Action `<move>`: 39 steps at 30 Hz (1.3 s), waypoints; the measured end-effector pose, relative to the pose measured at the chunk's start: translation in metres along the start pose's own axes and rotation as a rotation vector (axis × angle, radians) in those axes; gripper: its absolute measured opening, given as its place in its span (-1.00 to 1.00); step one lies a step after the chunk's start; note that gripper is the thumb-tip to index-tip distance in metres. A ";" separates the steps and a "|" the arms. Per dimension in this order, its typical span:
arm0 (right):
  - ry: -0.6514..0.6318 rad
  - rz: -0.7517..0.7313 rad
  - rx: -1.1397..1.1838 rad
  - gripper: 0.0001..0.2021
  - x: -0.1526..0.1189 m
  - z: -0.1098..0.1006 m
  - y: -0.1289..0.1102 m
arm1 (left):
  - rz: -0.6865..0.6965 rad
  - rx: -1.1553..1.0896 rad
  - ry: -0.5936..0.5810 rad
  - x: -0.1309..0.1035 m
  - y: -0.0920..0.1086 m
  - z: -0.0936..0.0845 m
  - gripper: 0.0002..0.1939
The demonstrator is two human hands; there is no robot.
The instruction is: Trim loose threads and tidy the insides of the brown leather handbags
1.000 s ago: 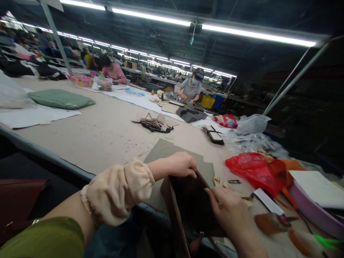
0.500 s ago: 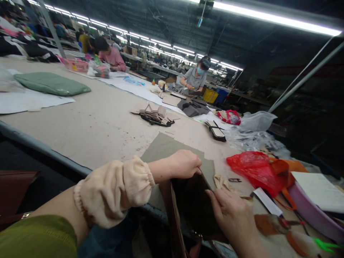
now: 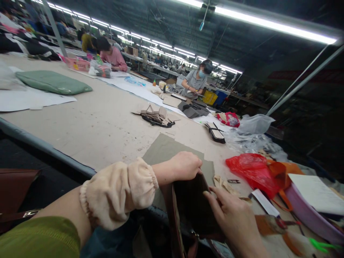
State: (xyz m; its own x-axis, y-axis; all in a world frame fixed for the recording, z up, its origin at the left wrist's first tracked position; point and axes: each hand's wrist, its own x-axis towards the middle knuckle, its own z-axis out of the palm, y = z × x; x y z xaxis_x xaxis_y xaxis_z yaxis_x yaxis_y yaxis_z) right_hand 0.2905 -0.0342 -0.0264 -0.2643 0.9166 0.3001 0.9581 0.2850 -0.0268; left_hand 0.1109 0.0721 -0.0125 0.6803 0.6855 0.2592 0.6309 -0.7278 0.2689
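Note:
A brown bag point(image 3: 194, 206) with a dark lining is held with its mouth up at the table's front edge. My left hand point(image 3: 186, 165) closes over the far corner of its opening, knuckles upward, and its fingertips are partly hidden. My right hand point(image 3: 235, 213) pinches the right-hand rim between thumb and fingers. A small metal fitting point(image 3: 195, 234) shows low on the bag near my right wrist. Beneath and behind my left hand lies a flat grey-green sheet point(image 3: 172, 145). Beside my right hand are a crumpled beige cloth point(image 3: 223, 183) and small dark thread snips point(image 3: 233, 181).
Stacked beige pieces point(image 3: 154, 116) and a strapped bundle point(image 3: 215, 132) lie farther back on the table point(image 3: 94, 130). To the right are a red plastic bag point(image 3: 251, 170) and a purple basin point(image 3: 309, 208). A green padded piece point(image 3: 55, 82) rests at left. A co-worker point(image 3: 195, 82) works across the table.
My right thumb and fingers have shifted slightly along the bag's rim. My left hand keeps its hold on the far corner. The view has tilted a little, and the co-worker's hands have moved.

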 end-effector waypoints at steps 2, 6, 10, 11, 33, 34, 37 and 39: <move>-0.056 0.024 0.012 -0.66 0.004 -0.006 0.000 | -0.003 -0.012 0.002 -0.001 0.000 -0.001 -0.75; -0.182 -0.016 0.054 -0.65 0.020 -0.013 -0.003 | -0.007 -0.003 0.014 -0.003 0.001 -0.002 -0.76; -0.140 -0.018 -0.070 -0.70 0.040 -0.003 -0.006 | -0.002 0.018 0.018 0.000 -0.002 0.000 -0.77; -0.123 -0.026 -0.098 -0.70 0.043 0.001 -0.007 | -0.004 0.006 0.015 0.000 -0.004 0.001 -0.77; -0.108 0.087 0.065 -0.70 0.025 0.000 -0.011 | 0.089 -0.115 -0.083 -0.033 -0.015 -0.036 -0.57; -0.113 0.091 0.080 -0.70 0.026 0.002 -0.011 | 0.098 -0.107 -0.079 -0.029 -0.013 -0.032 -0.63; -0.118 0.096 0.113 -0.69 0.030 0.008 -0.008 | 0.090 -0.064 -0.091 -0.017 -0.012 -0.019 -0.79; -0.122 0.090 0.125 -0.67 0.032 0.009 -0.005 | 0.079 -0.044 -0.103 -0.010 -0.015 -0.012 -0.85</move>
State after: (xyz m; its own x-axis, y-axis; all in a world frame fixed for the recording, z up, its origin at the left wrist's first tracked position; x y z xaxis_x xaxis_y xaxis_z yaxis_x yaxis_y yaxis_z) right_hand 0.2764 -0.0034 -0.0254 -0.1972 0.9650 0.1731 0.9594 0.2262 -0.1683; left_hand 0.0901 0.0768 -0.0077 0.7634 0.6190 0.1848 0.5584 -0.7761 0.2929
